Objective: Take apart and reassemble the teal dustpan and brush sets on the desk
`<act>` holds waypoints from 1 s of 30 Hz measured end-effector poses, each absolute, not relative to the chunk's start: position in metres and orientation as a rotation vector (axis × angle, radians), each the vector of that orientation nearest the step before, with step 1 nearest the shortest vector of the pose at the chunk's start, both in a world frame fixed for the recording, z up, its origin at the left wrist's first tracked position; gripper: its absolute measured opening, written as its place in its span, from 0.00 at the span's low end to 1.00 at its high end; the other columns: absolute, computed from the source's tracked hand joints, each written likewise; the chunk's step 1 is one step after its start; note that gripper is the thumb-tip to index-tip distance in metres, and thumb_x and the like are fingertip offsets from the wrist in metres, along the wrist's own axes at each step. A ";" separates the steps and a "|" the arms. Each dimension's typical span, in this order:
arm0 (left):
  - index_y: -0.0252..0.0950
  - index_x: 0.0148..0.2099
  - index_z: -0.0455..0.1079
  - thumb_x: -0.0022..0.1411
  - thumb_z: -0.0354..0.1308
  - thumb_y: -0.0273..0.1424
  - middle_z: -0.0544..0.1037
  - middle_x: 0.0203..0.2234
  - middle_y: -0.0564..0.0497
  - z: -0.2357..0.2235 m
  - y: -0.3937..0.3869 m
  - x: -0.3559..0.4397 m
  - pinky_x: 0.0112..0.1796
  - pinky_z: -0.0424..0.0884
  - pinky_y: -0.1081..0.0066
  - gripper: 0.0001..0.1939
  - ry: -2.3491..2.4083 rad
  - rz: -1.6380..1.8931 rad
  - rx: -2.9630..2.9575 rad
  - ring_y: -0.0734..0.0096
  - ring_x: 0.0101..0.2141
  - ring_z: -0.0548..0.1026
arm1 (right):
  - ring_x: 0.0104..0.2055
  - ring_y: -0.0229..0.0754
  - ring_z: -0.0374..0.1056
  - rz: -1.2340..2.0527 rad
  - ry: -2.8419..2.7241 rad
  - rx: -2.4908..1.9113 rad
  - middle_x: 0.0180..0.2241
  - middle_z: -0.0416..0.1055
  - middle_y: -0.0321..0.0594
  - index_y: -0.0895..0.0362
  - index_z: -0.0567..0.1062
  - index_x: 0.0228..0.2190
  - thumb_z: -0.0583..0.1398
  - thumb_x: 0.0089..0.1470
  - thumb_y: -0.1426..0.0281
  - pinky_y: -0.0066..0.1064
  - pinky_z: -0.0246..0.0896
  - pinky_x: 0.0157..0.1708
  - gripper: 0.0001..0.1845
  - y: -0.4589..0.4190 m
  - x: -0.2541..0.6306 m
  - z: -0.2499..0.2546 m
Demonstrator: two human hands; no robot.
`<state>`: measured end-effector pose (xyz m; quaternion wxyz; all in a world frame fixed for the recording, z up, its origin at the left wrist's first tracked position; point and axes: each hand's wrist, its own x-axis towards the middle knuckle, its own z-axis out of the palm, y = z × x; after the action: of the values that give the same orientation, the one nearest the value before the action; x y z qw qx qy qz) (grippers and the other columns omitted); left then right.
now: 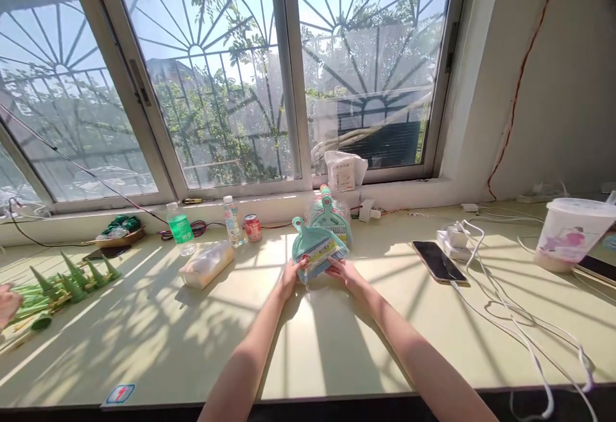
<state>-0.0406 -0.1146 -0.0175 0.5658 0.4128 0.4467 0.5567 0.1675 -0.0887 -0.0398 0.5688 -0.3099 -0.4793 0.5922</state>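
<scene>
A mint-green dustpan (308,241) with a printed label and a brush's bristles at its front is held up over the table, its handle pointing away from me. My left hand (289,278) grips its left edge, and my right hand (345,272) grips the right edge. Clear plastic wrap seems to hang at its lower side. Right behind it, against the wall below the window, more wrapped green dustpans (329,209) stand with their handles up. The fingers under the held dustpan are partly hidden.
Left of the hands are a tissue pack (208,264), a green-labelled bottle (181,229), another bottle (233,222) and a red can (252,227). To the right lie a phone (439,261), white cables and a plastic cup (572,233). Another person's hand (8,303) is beside green cone-shaped pieces (72,281).
</scene>
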 end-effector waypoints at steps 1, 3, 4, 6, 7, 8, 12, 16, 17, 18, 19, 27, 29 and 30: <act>0.40 0.61 0.74 0.59 0.74 0.34 0.87 0.45 0.43 -0.015 -0.115 -0.048 0.40 0.84 0.61 0.29 1.049 1.337 0.952 0.53 0.44 0.86 | 0.42 0.62 0.84 1.404 -1.213 -0.782 0.36 0.86 0.52 0.52 0.84 0.32 0.75 0.46 0.51 0.60 0.81 0.52 0.19 -0.090 0.173 -0.037; 0.42 0.65 0.71 0.61 0.70 0.33 0.87 0.47 0.44 -0.010 -0.116 -0.063 0.43 0.86 0.57 0.31 1.055 1.376 0.895 0.53 0.46 0.86 | 0.46 0.65 0.84 1.246 -1.438 -0.924 0.39 0.86 0.55 0.53 0.86 0.36 0.71 0.54 0.55 0.63 0.79 0.56 0.15 -0.096 0.185 -0.031; 0.42 0.67 0.71 0.63 0.69 0.32 0.86 0.48 0.43 -0.007 -0.117 -0.070 0.44 0.86 0.56 0.31 1.066 1.381 0.862 0.52 0.47 0.86 | 0.52 0.65 0.83 1.042 -1.564 -0.960 0.44 0.86 0.56 0.53 0.87 0.40 0.69 0.58 0.60 0.63 0.77 0.59 0.13 -0.100 0.190 -0.028; 0.40 0.66 0.71 0.64 0.66 0.32 0.86 0.49 0.41 -0.003 -0.121 -0.078 0.46 0.86 0.54 0.29 1.099 1.362 0.806 0.50 0.49 0.86 | 0.68 0.64 0.74 0.550 -1.802 -0.980 0.61 0.81 0.53 0.50 0.87 0.51 0.65 0.60 0.71 0.62 0.67 0.70 0.19 -0.108 0.197 -0.023; 0.38 0.65 0.72 0.64 0.66 0.32 0.86 0.49 0.40 -0.002 -0.124 -0.078 0.47 0.86 0.54 0.27 1.110 1.345 0.790 0.49 0.50 0.86 | 0.74 0.61 0.66 0.325 -1.900 -0.978 0.68 0.75 0.49 0.48 0.85 0.56 0.64 0.60 0.75 0.62 0.60 0.75 0.25 -0.111 0.200 -0.022; 0.37 0.64 0.73 0.64 0.65 0.32 0.86 0.48 0.39 -0.001 -0.127 -0.077 0.48 0.86 0.53 0.26 1.111 1.320 0.787 0.47 0.51 0.86 | 0.78 0.59 0.60 0.145 -1.975 -0.978 0.73 0.70 0.45 0.45 0.84 0.60 0.63 0.60 0.78 0.62 0.55 0.77 0.30 -0.113 0.201 -0.020; 0.35 0.59 0.77 0.61 0.70 0.34 0.86 0.46 0.36 -0.001 -0.141 -0.068 0.55 0.82 0.46 0.24 1.031 1.178 0.848 0.40 0.53 0.85 | 0.75 0.58 0.64 -0.050 -2.042 -0.952 0.70 0.74 0.41 0.40 0.87 0.56 0.64 0.66 0.75 0.61 0.62 0.73 0.24 -0.114 0.201 -0.018; 0.38 0.54 0.79 0.58 0.73 0.38 0.85 0.37 0.40 0.001 -0.148 -0.074 0.60 0.75 0.43 0.22 1.025 1.103 0.929 0.39 0.48 0.85 | 0.65 0.60 0.74 0.089 -1.994 -0.903 0.62 0.81 0.40 0.39 0.91 0.45 0.65 0.67 0.71 0.59 0.71 0.65 0.16 -0.111 0.196 -0.019; 0.38 0.53 0.79 0.58 0.73 0.39 0.84 0.35 0.41 0.002 -0.149 -0.076 0.59 0.75 0.43 0.22 1.044 1.080 0.960 0.40 0.46 0.85 | 0.66 0.60 0.73 0.109 -1.986 -0.900 0.64 0.80 0.40 0.39 0.91 0.44 0.65 0.67 0.71 0.59 0.70 0.66 0.16 -0.110 0.195 -0.019; 0.39 0.53 0.80 0.59 0.72 0.41 0.83 0.33 0.42 0.002 -0.150 -0.078 0.57 0.76 0.44 0.21 1.070 1.060 0.990 0.42 0.42 0.85 | 0.67 0.61 0.72 0.126 -1.980 -0.898 0.65 0.79 0.39 0.38 0.91 0.43 0.65 0.67 0.70 0.60 0.69 0.67 0.15 -0.110 0.194 -0.020; 0.38 0.53 0.80 0.60 0.71 0.42 0.83 0.33 0.42 0.003 -0.150 -0.078 0.54 0.78 0.45 0.21 1.094 1.044 1.020 0.44 0.39 0.84 | 0.69 0.61 0.70 0.146 -1.972 -0.901 0.66 0.78 0.38 0.38 0.91 0.42 0.65 0.67 0.69 0.60 0.67 0.68 0.15 -0.110 0.193 -0.021; 0.38 0.63 0.76 0.57 0.76 0.35 0.85 0.42 0.39 0.002 -0.149 -0.061 0.41 0.83 0.53 0.32 0.960 0.988 1.123 0.49 0.38 0.85 | 0.72 0.62 0.67 0.554 -1.707 -0.911 0.69 0.74 0.46 0.48 0.91 0.40 0.71 0.56 0.64 0.59 0.60 0.74 0.09 -0.097 0.200 -0.027; 0.38 0.63 0.76 0.58 0.77 0.35 0.85 0.43 0.38 -0.002 -0.148 -0.058 0.42 0.83 0.50 0.32 0.926 1.037 1.115 0.50 0.36 0.84 | 0.73 0.62 0.65 0.682 -1.557 -0.907 0.72 0.69 0.49 0.49 0.89 0.45 0.75 0.48 0.65 0.56 0.62 0.73 0.20 -0.095 0.201 -0.027; 0.37 0.63 0.77 0.58 0.77 0.36 0.85 0.42 0.38 -0.004 -0.148 -0.056 0.41 0.83 0.49 0.31 0.897 1.077 1.118 0.51 0.35 0.84 | 0.73 0.61 0.65 0.754 -1.461 -0.920 0.72 0.69 0.51 0.49 0.87 0.49 0.76 0.44 0.66 0.55 0.65 0.71 0.27 -0.095 0.202 -0.027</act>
<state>-0.0559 -0.1478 -0.0035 0.6245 0.4870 0.3907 0.4693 0.2018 -0.0953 -0.0270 0.5882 -0.3949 -0.6271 0.3239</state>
